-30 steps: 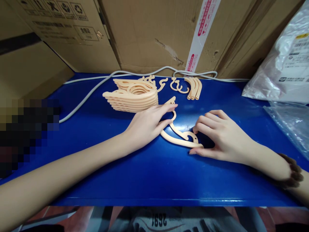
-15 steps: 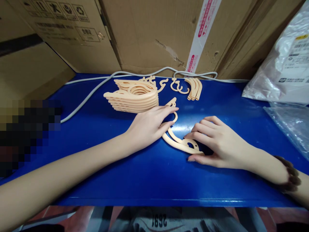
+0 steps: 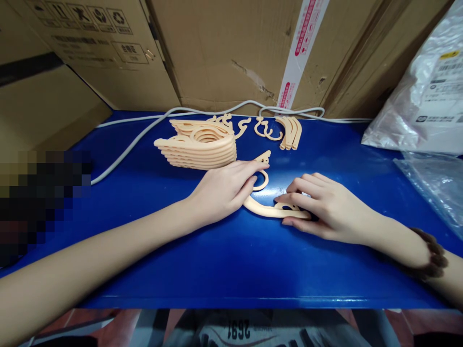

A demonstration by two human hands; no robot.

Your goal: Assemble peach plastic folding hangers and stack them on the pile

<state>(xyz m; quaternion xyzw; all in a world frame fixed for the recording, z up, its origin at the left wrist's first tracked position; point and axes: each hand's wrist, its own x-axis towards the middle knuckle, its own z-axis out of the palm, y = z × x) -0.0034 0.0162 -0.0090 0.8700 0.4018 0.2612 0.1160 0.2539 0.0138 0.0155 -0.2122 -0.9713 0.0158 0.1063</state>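
A peach plastic hanger part [image 3: 269, 210] lies flat on the blue table [image 3: 231, 270] between my hands. My left hand [image 3: 226, 189] rests on its left end, fingers pressed down beside the small ring and hook piece [image 3: 263, 166]. My right hand [image 3: 321, 205] has its fingers curled over the right end of the part, thumb along its near edge. Behind my left hand stands a stack of finished peach hangers [image 3: 198, 144]. Loose curved peach arms [image 3: 290, 131] and hook pieces [image 3: 263, 127] lie at the back of the table.
Cardboard boxes [image 3: 224, 48] wall off the back. A white cable [image 3: 130, 144] runs along the table's far and left side. Plastic bags [image 3: 427, 91] sit at the right edge. A blurred patch covers the left side.
My right hand slid left and pushed the hanger's right end, folding the part flatter and closer to my left hand. The left hand stayed nearly still.
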